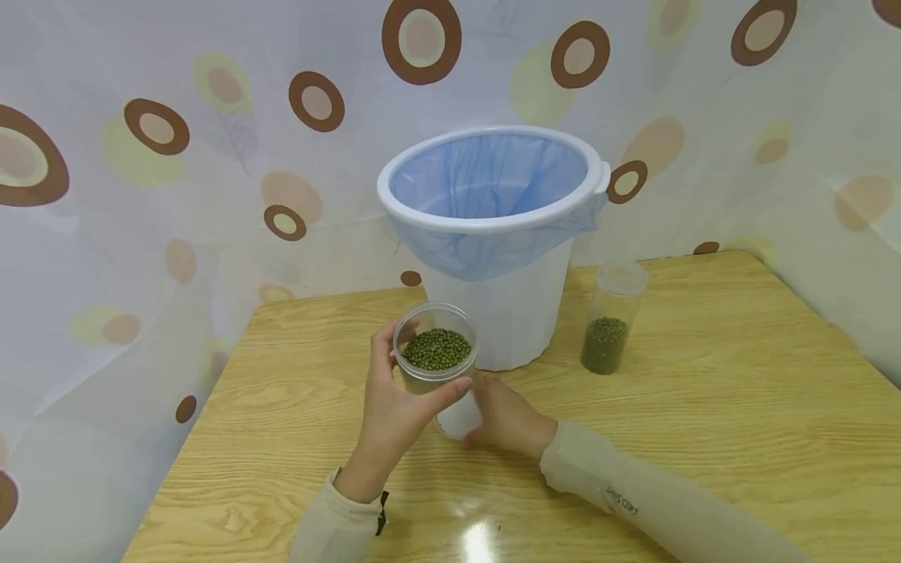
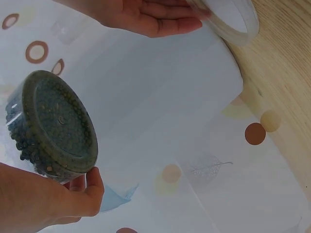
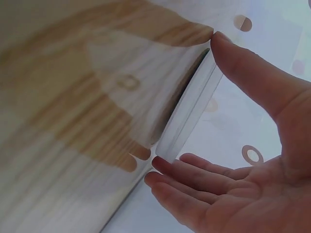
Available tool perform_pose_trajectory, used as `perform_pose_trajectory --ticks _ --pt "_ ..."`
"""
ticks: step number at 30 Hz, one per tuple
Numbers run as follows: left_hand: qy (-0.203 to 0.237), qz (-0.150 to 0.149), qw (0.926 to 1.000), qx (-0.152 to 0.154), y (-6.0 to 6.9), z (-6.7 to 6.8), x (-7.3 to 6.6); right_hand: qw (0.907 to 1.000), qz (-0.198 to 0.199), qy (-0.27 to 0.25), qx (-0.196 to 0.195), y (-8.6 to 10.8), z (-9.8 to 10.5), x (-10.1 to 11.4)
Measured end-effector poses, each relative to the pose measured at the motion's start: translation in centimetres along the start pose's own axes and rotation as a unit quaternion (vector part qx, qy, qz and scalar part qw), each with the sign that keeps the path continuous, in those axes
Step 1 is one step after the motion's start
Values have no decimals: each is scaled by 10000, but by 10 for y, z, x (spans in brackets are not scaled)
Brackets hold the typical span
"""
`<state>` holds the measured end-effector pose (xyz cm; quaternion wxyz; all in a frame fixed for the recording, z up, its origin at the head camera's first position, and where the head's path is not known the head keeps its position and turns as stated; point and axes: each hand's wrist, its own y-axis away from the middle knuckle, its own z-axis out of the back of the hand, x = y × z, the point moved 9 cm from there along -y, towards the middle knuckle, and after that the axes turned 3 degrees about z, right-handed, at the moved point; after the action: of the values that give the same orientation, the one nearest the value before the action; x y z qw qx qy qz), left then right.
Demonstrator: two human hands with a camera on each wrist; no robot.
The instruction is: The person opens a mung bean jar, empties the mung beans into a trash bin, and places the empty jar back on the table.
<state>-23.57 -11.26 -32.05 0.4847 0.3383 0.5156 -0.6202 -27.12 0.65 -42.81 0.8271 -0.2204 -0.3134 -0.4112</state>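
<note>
Green beans [image 1: 438, 349], small and round, lie in an open clear jar [image 1: 422, 383] that the person's left hand [image 1: 394, 414] holds above a wood-grain table [image 1: 246, 391], in front of a white bin [image 1: 503, 320] with a blue bag [image 1: 486, 254] lining it and folded over the rim. The head view looks down into the jar's mouth: the left thumb lies along the near side, and the other fingers wrap round the far side, partly hidden. The left wrist view shows what the head view cannot, the jar's round underside, with beans pressed against the clear base and bent fingers touching the edge.

Below the jar, the right hand [image 1: 510, 418] pinches a round whitish lid [image 1: 460, 414], which the jar partly covers in the head view. The right wrist view shows this lid edge-on beside the glossy tabletop: the thumb meets one end of its rim, and the fingers, close together, reach the opposite end. Whether the lid touches the table I cannot tell.

Only the head view shows a second jar [image 1: 605, 336], upright and capped, right of the bin, its lower part filled with similar beans. Behind everything hangs a pale covering [image 1: 246, 211] printed with brown rings and leaves.
</note>
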Motion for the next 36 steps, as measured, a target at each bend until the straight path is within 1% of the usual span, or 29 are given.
perform_pose_trajectory --ticks 5,12,15,18,20,22,26,27,30,32,34,36 --pt "-61 134 9999 -35 1 3 -1 9999 -34 141 52 1 0 1" --pt "-128 489 9986 -133 -2 11 -3 9980 -317 533 137 3 -1 -1" --pt "-225 531 9982 -179 -4 16 -7 9967 -403 670 212 3 -2 -1" --pt "-299 480 9983 -165 -6 22 -15 9960 -482 676 321 4 -1 -2" --pt "-375 505 9979 -133 -8 26 -18 9959 -487 647 400 6 1 -2" --pt "-435 566 9974 -73 -10 29 -22 9958 -440 676 445 8 5 0" --pt "-637 734 9952 82 -17 35 -28 9962 -217 760 378 14 17 6" --pt "-678 753 9948 109 -19 37 -30 9962 -151 783 350 16 20 8" --pt "-739 745 9943 179 -26 42 -36 9964 -122 807 232 22 30 11" --pt "-742 787 9939 218 -30 45 -40 9962 -168 848 132 27 36 12" --pt "-687 840 9937 265 -33 48 -44 9966 -309 769 44 32 42 12" --pt "-619 953 9931 306 -37 50 -47 9967 -436 680 -61 36 49 12"
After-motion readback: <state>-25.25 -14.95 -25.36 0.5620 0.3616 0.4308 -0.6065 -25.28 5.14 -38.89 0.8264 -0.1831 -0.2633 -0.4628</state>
